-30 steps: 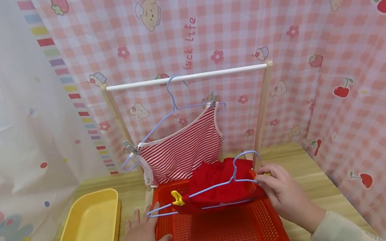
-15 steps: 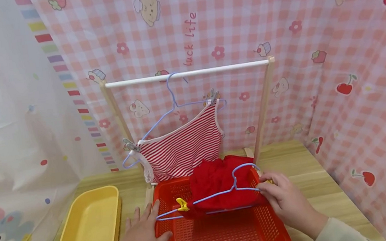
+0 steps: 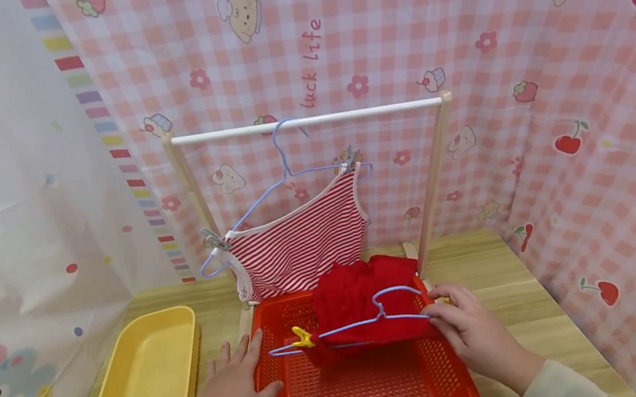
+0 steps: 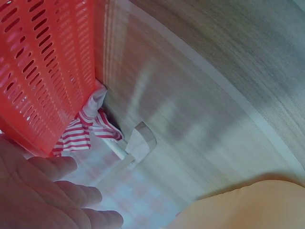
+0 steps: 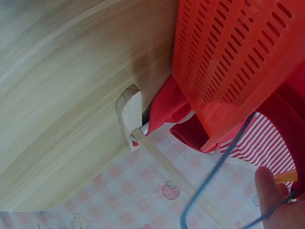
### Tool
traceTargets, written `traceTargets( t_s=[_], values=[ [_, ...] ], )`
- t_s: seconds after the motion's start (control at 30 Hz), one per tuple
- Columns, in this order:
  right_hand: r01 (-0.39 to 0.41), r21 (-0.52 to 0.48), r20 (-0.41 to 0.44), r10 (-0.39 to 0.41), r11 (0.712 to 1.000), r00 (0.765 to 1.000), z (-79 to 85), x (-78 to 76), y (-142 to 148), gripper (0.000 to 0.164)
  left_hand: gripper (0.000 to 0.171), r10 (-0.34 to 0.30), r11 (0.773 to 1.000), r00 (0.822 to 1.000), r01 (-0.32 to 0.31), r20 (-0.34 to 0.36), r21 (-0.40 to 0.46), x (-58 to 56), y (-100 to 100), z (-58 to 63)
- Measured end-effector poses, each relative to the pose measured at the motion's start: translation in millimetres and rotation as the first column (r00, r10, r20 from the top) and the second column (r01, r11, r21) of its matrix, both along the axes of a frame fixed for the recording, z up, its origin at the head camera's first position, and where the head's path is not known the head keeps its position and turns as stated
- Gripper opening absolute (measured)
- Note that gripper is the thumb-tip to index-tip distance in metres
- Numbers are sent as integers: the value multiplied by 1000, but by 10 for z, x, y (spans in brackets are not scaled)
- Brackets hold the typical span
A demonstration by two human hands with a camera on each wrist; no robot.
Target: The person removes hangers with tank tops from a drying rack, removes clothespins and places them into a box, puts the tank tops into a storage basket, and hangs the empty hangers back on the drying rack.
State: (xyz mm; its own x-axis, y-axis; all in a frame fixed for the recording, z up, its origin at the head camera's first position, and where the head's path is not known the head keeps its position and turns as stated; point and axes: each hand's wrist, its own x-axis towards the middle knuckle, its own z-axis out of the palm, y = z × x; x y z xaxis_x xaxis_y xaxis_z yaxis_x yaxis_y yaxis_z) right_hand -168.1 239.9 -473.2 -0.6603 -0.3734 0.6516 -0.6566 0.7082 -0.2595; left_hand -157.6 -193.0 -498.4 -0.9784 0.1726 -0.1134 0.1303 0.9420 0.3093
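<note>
Fingers straight and spread, the left hand [image 3: 233,384] rested against the left rim of the red basket [image 3: 360,395], holding nothing; a yellow tub [image 3: 144,385] stood on the tabletop [image 3: 521,302] farther left. At the right, the right hand [image 3: 481,340] pinched one end of a blue hanger [image 3: 348,326] narrowly between thumb and fingers. That hanger lay across the basket's opening, a yellow clip [image 3: 303,338] near its left end; the red garment [image 3: 364,285] on it spilled over the far rim. Seemingly, the step in hand was guiding the loaded hanger one-handed, and the next move called for a firm pinch, lest the cloth snag on that rim. Beyond, a striped top [image 3: 306,246] hung by a second hanger [image 3: 286,166] from a white bar [image 3: 379,111].
</note>
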Motion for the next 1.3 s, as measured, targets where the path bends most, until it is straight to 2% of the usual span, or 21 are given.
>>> traceTargets(
  t_s=[0.1,0.2,0.3,0.4,0.53,0.63,0.93,1.1,1.3],
  values=[
    [-4,-7,8,4,1000,1000,-10,-7,23,32,98,-8,1000,1000,8,15,4,-16,-1,18],
    [-1,-6,6,1,1000,1000,-28,-16,45,31,98,-46,999,998,45,40,22,-41,-30,77],
    [6,4,9,-6,1000,1000,-46,-22,66,32,86,-97,993,994,93,56,73,-100,-74,192],
    [7,13,19,-7,1000,1000,-53,-25,81,33,67,-138,983,990,136,7,124,-202,-94,340],
    [-4,25,28,3,1000,1000,-35,-25,100,33,51,-132,971,987,148,-96,187,-377,-27,521],
    [-20,44,36,19,999,999,-5,-23,121,34,48,-118,967,988,137,-99,215,-495,68,623],
    [-82,87,49,78,993,996,71,-14,190,32,65,-181,980,983,179,20,88,-735,449,772],
    [-108,85,65,103,990,993,102,-19,206,30,71,-247,969,967,247,59,3,-848,702,799],
    [-137,83,81,130,987,988,124,-39,203,32,77,-304,950,950,308,75,-52,-1002,923,754]
  ],
)
